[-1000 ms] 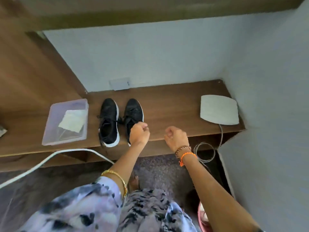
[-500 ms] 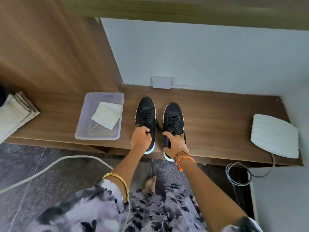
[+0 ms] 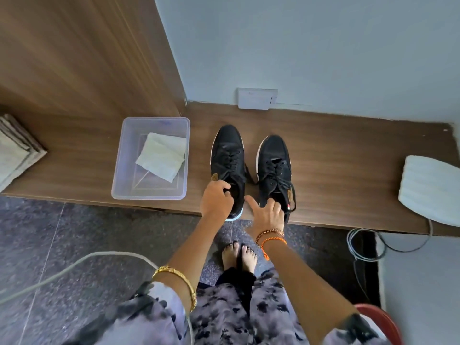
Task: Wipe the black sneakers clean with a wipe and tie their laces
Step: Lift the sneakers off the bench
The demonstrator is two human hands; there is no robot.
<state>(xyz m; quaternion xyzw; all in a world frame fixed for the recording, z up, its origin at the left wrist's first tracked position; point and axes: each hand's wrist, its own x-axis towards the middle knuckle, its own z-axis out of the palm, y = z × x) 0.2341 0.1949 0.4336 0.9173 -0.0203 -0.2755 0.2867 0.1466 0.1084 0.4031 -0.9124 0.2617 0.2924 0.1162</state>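
Note:
Two black sneakers with white soles stand side by side on a low wooden shelf (image 3: 348,170), toes to the wall, laces loose. My left hand (image 3: 216,200) grips the heel collar of the left sneaker (image 3: 227,155). My right hand (image 3: 268,213) has its fingers hooked into the heel opening of the right sneaker (image 3: 273,158), thumb stretched out to the left. A white wipe (image 3: 160,158) lies unfolded in a clear plastic tub (image 3: 149,120) just left of the sneakers.
A white padded device (image 3: 430,192) with coiled cables (image 3: 361,247) sits at the shelf's right end. A wall socket (image 3: 256,98) is behind the sneakers, folded cloths (image 3: 15,148) far left. A white cable (image 3: 74,266) crosses the dark floor. My bare feet (image 3: 239,257) stand below.
Both hands went from closed fists at the shelf edge onto the sneakers' heels. The sneakers now stand slightly further apart, and my view has swung lower and to the left.

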